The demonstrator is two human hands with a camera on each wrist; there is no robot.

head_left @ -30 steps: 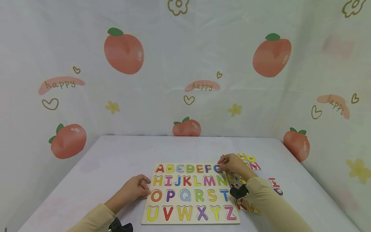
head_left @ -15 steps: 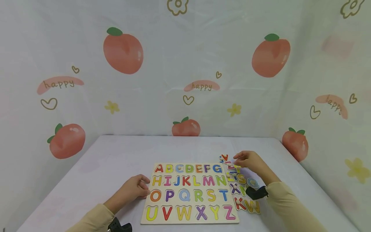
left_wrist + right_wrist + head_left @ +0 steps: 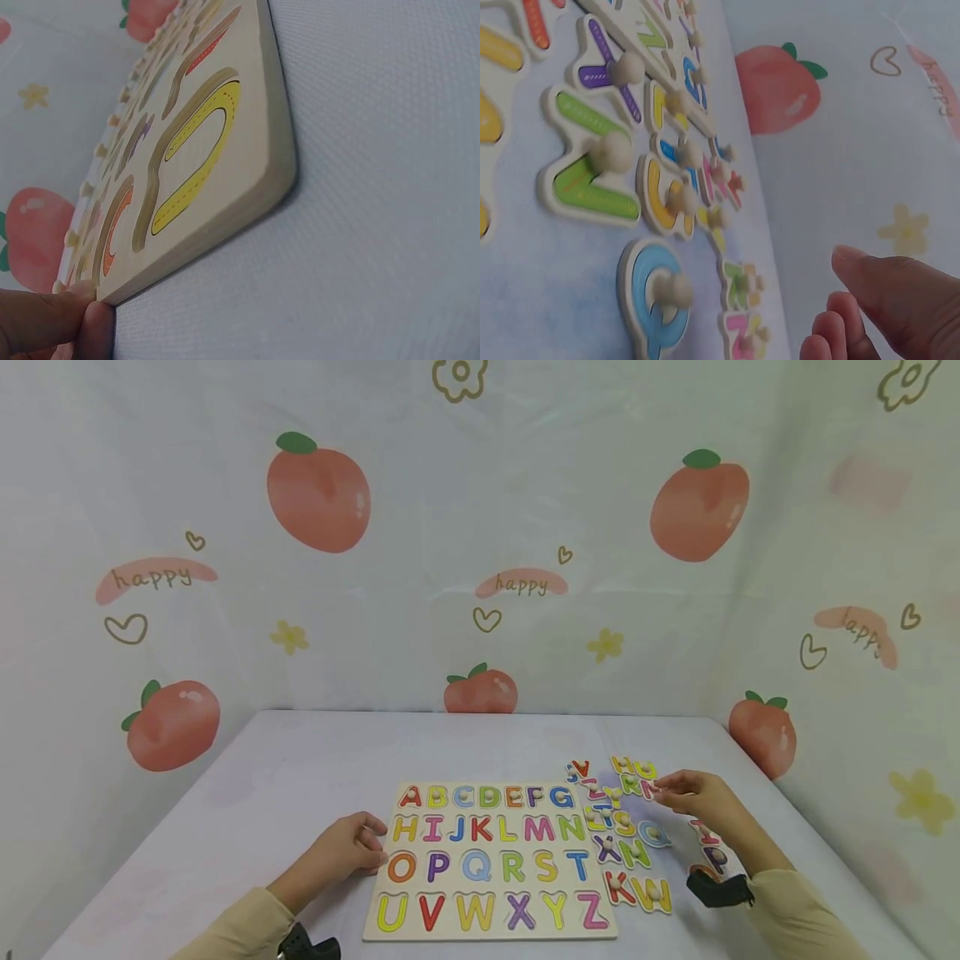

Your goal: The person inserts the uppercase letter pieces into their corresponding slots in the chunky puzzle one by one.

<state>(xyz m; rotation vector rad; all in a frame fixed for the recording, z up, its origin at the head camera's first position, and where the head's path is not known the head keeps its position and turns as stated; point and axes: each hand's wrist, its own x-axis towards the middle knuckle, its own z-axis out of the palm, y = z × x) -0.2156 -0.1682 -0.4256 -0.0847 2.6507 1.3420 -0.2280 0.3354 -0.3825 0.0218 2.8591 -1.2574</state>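
A wooden alphabet puzzle board [image 3: 420, 885] lies flat on the table, its top row A to G filled with knobbed letters. My left hand [image 3: 345, 852] holds the board's left edge; the left wrist view shows thumb [image 3: 45, 315] on top and a finger against the side. Over the loose letters to the right hovers my right hand [image 3: 705, 806], thumb and fingers apart, nothing between them. Its fingertips are right beside the pink M [image 3: 649, 789], with the green R [image 3: 630, 784] and yellow U [image 3: 645, 769] close by. The right wrist view shows that hand [image 3: 900, 300] apart from the letters.
Several loose knobbed letters crowd the board's right side, including a blue Q [image 3: 656, 834], a red K [image 3: 619, 887] and a yellow W [image 3: 651, 894]. A purple P [image 3: 716, 861] lies by my right wrist. Patterned white cloth walls [image 3: 405, 635] stand behind the table [image 3: 315, 752].
My right hand has moved from the G at the board's top right corner, rightward across the loose letters to beside the pink M. G stays in its slot. My left hand keeps its place.
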